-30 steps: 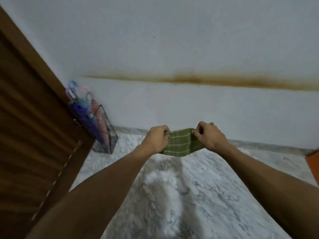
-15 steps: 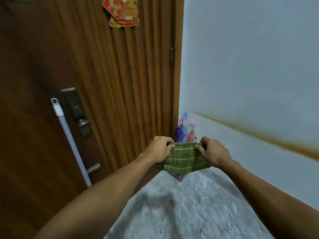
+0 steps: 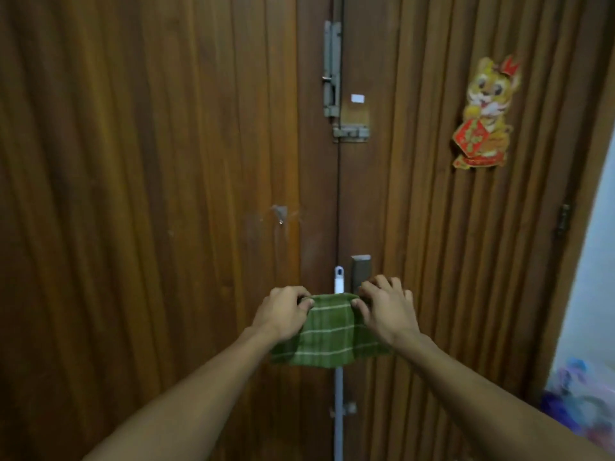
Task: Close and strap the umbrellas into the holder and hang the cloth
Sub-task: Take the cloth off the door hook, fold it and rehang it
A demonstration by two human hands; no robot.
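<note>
A folded green checked cloth (image 3: 327,334) hangs between my two hands in front of a wooden double door (image 3: 166,194). My left hand (image 3: 283,311) grips its upper left corner and my right hand (image 3: 387,309) grips its upper right corner. Directly behind the cloth a grey pole with a white tip (image 3: 338,282) stands upright against the door. The umbrellas (image 3: 579,400) show as a blurred bundle of purple, blue and pink at the lower right edge; their holder cannot be made out.
A metal lock plate (image 3: 361,269) sits just above my right hand. Higher up are a sliding bolt (image 3: 332,69) and a latch (image 3: 351,132). A tiger sticker (image 3: 484,114) decorates the right door leaf. A pale wall (image 3: 595,277) borders the door on the right.
The view has swung left from the wall and floor corner to face the door squarely. Both hands keep hold of the cloth, now held in front of the pole and lock.
</note>
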